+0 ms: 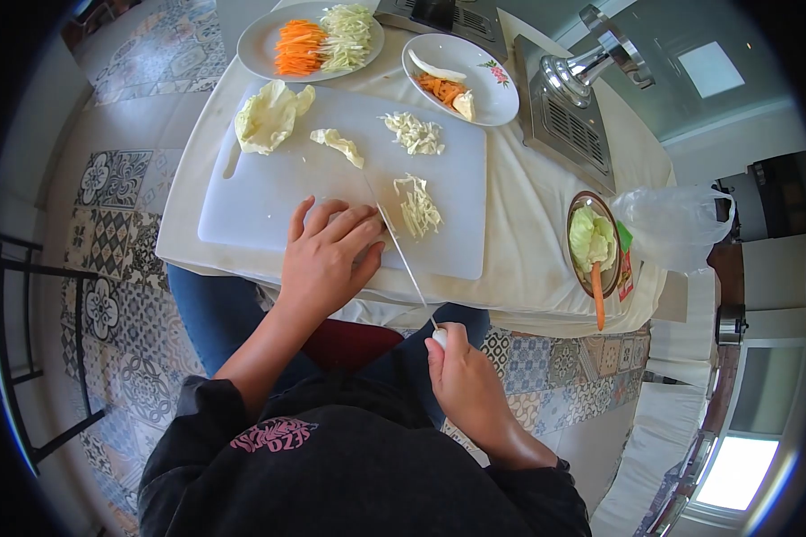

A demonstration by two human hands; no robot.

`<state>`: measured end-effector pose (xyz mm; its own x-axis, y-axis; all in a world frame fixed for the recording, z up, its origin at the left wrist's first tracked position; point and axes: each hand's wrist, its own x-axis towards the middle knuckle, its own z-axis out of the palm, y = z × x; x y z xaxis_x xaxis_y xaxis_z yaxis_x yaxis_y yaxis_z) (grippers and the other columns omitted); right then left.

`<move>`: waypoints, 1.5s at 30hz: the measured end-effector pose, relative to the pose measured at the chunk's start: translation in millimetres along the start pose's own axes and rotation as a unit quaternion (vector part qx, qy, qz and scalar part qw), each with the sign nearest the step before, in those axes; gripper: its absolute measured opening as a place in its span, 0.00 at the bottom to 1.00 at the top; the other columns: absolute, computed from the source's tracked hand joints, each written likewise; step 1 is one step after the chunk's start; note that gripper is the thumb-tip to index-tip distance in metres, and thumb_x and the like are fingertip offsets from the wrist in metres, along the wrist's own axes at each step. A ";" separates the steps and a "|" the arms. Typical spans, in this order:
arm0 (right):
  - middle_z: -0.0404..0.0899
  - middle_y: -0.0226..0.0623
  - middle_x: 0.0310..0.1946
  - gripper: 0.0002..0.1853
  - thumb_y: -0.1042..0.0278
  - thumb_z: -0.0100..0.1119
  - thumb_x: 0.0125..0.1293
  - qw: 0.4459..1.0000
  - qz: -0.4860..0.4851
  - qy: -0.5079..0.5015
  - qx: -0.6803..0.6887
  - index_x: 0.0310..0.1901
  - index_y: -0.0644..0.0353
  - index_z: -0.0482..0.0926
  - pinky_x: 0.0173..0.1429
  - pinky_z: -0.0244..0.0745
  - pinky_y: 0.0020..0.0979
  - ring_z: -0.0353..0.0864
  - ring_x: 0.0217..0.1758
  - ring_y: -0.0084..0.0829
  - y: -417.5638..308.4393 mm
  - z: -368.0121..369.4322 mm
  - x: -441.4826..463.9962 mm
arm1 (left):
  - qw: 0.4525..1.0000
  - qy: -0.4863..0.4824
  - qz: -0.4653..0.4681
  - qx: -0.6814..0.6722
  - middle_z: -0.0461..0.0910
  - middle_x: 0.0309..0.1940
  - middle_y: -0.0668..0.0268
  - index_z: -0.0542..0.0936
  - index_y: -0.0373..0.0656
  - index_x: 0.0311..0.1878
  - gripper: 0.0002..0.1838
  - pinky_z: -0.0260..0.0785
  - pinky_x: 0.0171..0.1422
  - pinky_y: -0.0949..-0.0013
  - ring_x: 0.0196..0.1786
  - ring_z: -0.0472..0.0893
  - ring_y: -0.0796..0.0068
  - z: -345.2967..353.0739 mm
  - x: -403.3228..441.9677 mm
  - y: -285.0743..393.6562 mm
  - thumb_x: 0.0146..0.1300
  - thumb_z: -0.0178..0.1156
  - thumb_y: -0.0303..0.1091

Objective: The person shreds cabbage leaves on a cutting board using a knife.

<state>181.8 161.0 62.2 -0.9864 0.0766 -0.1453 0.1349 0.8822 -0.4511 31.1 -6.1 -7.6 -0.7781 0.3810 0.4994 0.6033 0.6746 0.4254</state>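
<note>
My right hand [466,376] is wrapped round the white handle of a knife [407,259], whose blade points up and left onto the white cutting board [278,215]. Beside the blade, my left hand [331,255] presses down on the board with bent fingers; whatever lies under them is hidden. Right of the blade is a small pile of shredded cabbage [417,208], with another shredded pile [414,133] above it. A cabbage leaf [269,118] and a narrow cabbage piece [338,147] lie on the upper left and middle of the board.
An oval plate [252,45] holds orange and pale green shreds. A flowered plate [493,103] holds orange pieces and pale scraps. At right are a metal stove [560,125], a bowl [571,225] with cabbage and a carrot [598,300], and a clear plastic bag [676,224].
</note>
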 end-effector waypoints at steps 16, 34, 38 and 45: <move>0.80 0.52 0.22 0.16 0.59 0.52 0.77 0.998 0.002 -0.005 -0.069 0.41 0.66 0.66 0.25 0.78 0.47 0.83 0.24 0.54 -6.1 4.6 8.1 | 1.000 -0.002 0.004 0.001 0.81 0.52 0.77 0.82 0.53 0.45 0.11 0.56 0.76 0.45 0.58 0.77 0.70 0.9 0.6 0.3 0.59 0.67 0.37; 0.78 0.61 0.19 0.16 0.61 0.53 0.77 0.992 0.055 -0.109 -0.021 0.43 0.68 0.64 0.27 0.74 0.56 0.81 0.25 0.62 15.1 -35.2 -25.6 | 1.000 0.013 -0.015 -0.012 0.83 0.51 0.77 0.84 0.55 0.45 0.12 0.58 0.74 0.46 0.59 0.77 0.68 3.8 0.6 1.7 0.57 0.70 0.36; 0.78 0.59 0.19 0.16 0.61 0.53 0.77 0.988 0.071 -0.128 -0.041 0.43 0.68 0.64 0.27 0.74 0.56 0.81 0.24 0.62 10.6 -45.8 -37.0 | 1.000 0.015 -0.012 -0.014 0.83 0.51 0.77 0.85 0.55 0.46 0.13 0.58 0.74 0.46 0.59 0.77 0.68 2.7 0.6 1.5 0.57 0.70 0.36; 0.78 0.59 0.19 0.16 0.60 0.51 0.78 0.995 0.039 -0.084 -0.033 0.42 0.67 0.64 0.27 0.74 0.55 0.81 0.25 0.61 7.3 -26.6 -16.7 | 1.000 0.013 0.001 -0.022 0.83 0.52 0.76 0.85 0.54 0.46 0.12 0.57 0.74 0.46 0.60 0.77 0.67 1.9 0.1 -0.8 0.58 0.69 0.35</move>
<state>196.8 178.4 84.8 -0.9428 0.0732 -0.3252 0.1993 0.9058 -0.3739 30.2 -5.4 -9.3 -0.7726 0.3660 0.5188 0.6124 0.6451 0.4570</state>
